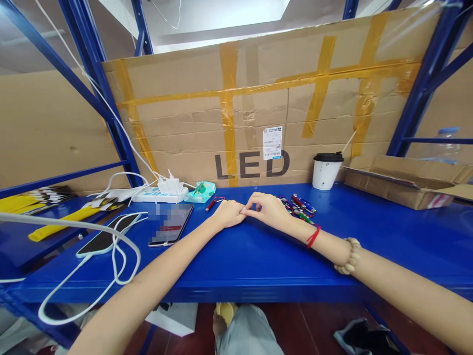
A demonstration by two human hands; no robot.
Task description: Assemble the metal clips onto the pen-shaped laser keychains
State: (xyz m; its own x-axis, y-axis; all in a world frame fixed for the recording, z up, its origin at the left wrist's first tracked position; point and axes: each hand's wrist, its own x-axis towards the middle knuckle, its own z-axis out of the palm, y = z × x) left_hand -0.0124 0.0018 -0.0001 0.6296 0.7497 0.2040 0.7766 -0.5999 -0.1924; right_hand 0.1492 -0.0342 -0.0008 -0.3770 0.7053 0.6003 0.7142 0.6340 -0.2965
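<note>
My left hand (229, 214) is closed, knuckles up, over the middle of the blue shelf. My right hand (269, 210) pinches thumb and forefinger together right at the left hand's fingers, so the two meet. Whatever lies between them is too small and hidden to make out. Just left of my left hand lies a slim red metal cylinder (211, 204) with a clip, like a small keychain flashlight. Behind my right wrist is a pile of similar small cylinders (303, 211) in red, green and blue, partly hidden by that hand.
A white lidded cup (327, 170) and an open cardboard box (402, 183) stand at the right. At the left are a phone (177, 224), another phone (107, 239) with looping white cables, a power strip (158, 194) and a green packet (201, 191). A large cardboard sheet (185, 133) stands behind.
</note>
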